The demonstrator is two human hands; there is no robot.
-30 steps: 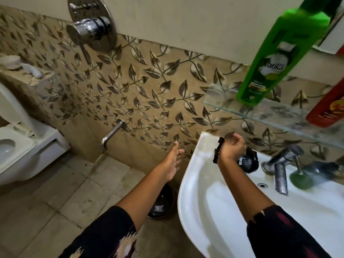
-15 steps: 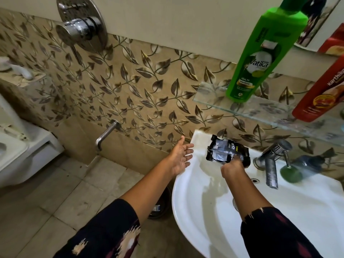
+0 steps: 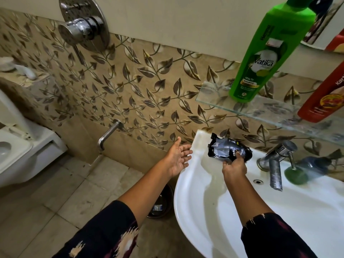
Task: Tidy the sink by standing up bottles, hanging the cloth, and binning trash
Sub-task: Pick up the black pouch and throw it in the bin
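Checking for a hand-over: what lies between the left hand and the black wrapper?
Only the bare white rim of the sink; nothing else separates the open left hand from the black wrapper, which the right hand pinches. Head view.

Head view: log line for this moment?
right hand: holds black wrapper at sink rim | left hand: fingers spread, empty | bin: on floor

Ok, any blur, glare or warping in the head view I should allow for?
Head view: wide-angle warping tilts the green shampoo bottle and glass shelf; the dark bottle beside the faucet is smeared; the black pouch in the right hand is sharp, with sheen on its foil; soft reflections on the sink.
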